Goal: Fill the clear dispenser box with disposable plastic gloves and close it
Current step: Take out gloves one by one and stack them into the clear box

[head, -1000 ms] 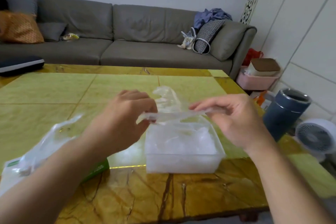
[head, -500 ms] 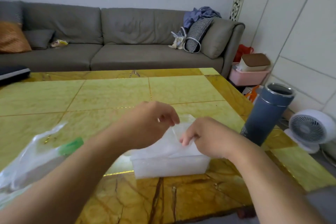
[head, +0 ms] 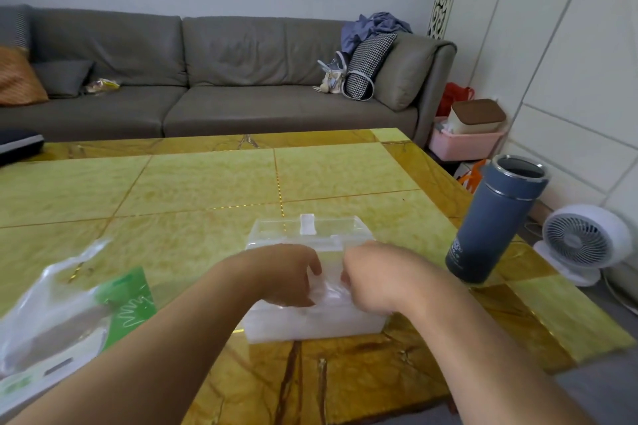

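In the head view, the clear dispenser box [head: 312, 317] is seen on the desk [head: 207, 190], lid [head: 307, 229] open behind. Gloves [head: 329, 290] are pinched and pressed down inside it by the left hand [head: 286, 274] and right hand [head: 374, 278]. Filling is judged under way; next, the lid must be swung shut.
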Demonstrator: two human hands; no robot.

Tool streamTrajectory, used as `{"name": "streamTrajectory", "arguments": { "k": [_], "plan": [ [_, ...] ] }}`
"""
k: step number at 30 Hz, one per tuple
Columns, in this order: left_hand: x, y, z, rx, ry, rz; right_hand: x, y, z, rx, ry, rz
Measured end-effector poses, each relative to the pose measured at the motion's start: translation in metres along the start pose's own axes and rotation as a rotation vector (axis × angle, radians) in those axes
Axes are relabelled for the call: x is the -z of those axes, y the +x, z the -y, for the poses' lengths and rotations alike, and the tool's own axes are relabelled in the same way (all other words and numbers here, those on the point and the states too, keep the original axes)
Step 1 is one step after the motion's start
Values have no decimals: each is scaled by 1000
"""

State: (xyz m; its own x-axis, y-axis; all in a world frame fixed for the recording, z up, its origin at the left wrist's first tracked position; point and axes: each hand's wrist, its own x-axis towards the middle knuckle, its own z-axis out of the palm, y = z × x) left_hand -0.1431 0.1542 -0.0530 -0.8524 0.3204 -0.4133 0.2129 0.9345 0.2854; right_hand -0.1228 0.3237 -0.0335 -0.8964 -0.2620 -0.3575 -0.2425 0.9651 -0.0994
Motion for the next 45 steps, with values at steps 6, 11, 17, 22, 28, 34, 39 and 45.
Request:
{"name": "streamTrajectory", "arguments": {
  "k": [6,11,17,22,28,34,39,45],
  "plan": [
    [-5,5,-4,-9,57,-8,19,-12,13,54,325,-201],
    [-5,3,-7,-44,88,-1,16,-2,36,43,346,-360],
    [-3,0,-3,-40,-73,5,-14,24,25,-119,189,-119],
    [1,-10,-9,109,69,-57,-11,35,29,-176,91,84],
    [10,-13,-26,245,188,109,-10,42,31,-177,-2,223],
    [12,-17,-33,199,188,158,-5,36,32,-186,4,264],
    [12,-25,-27,185,193,113,-6,34,33,-153,25,255],
    [18,-41,-37,86,230,-201,-9,30,33,-105,79,225]
  ]
}}
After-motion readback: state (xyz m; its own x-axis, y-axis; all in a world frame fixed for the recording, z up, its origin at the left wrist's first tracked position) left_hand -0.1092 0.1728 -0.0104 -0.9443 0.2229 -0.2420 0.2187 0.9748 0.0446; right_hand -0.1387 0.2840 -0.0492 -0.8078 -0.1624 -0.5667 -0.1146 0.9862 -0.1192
